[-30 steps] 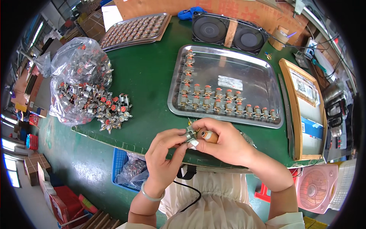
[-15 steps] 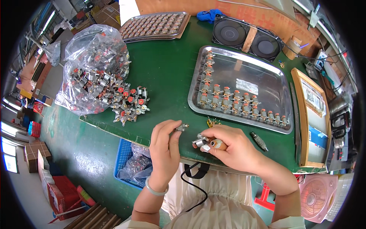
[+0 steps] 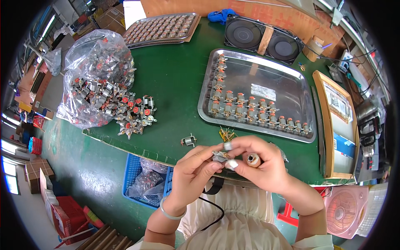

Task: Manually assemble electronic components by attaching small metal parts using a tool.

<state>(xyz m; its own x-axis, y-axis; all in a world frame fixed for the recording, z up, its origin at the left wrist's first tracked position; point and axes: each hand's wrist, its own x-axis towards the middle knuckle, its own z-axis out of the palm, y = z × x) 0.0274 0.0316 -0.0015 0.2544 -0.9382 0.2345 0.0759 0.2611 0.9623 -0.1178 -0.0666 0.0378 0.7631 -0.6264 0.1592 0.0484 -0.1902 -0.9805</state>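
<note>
Closest to me, my left hand [image 3: 192,170] and right hand [image 3: 259,166] meet just over the near edge of the green table [image 3: 175,79]. Both pinch one small metal motor part [image 3: 219,156] between their fingertips — the left thumb and fingers close on it from below, the right thumb and forefinger from above. My right hand also has a small brown cylinder [image 3: 252,159] tucked against its palm, so that grip is narrow and full. White caps sit on two right fingertips.

Just beyond the hands a single loose motor [image 3: 189,141] lies on the table, and beside it a little bundle of yellow wire pieces [image 3: 226,134]. Below the table edge, on my left, stands a blue crate [image 3: 135,173] holding a clear bag.

Farther out, a steel tray [image 3: 291,89] carries rows of red-tipped motors along its near and left sides. To the left, a heap of the same motors [image 3: 133,112] spills from a clear plastic bag [image 3: 93,62]. A framed board [image 3: 337,121] lies along the right edge.

At the far side — a second tray [image 3: 162,28] filled with small parts, and a pair of black fans [image 3: 262,39].
</note>
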